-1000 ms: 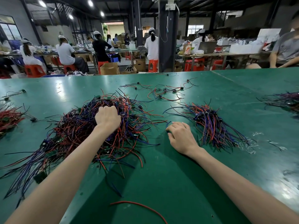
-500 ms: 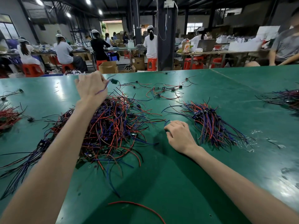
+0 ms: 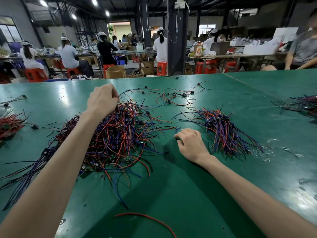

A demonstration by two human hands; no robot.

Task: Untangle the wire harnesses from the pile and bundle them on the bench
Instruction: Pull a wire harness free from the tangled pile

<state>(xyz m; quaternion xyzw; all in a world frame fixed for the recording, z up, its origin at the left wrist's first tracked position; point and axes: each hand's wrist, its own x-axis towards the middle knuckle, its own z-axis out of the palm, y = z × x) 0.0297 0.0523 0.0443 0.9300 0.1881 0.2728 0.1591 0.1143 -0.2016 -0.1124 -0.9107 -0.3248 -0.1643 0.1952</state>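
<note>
A big tangled pile of red, blue and black wire harnesses [image 3: 120, 134] lies on the green bench [image 3: 188, 186], left of centre. My left hand [image 3: 102, 99] is raised over the pile's far edge and pinches a thin dark wire [image 3: 127, 92] that arcs away to the right. A tidier bundle of harnesses [image 3: 223, 133] lies to the right. Between pile and bundle my right hand [image 3: 190, 143] rests on the bench with its fingers curled, a short blue wire end [image 3: 177, 130] showing at the fingertips.
Loose harnesses [image 3: 175, 97] are scattered at the far middle of the bench. More wire heaps sit at the left edge [image 3: 8, 124] and the far right [image 3: 301, 103]. A single red wire [image 3: 151, 220] lies near me. Workers sit at benches beyond.
My left hand rose from the top of the pile, pulling a wire up and away, and now sits slightly lower and further right. My right hand stayed in place.
</note>
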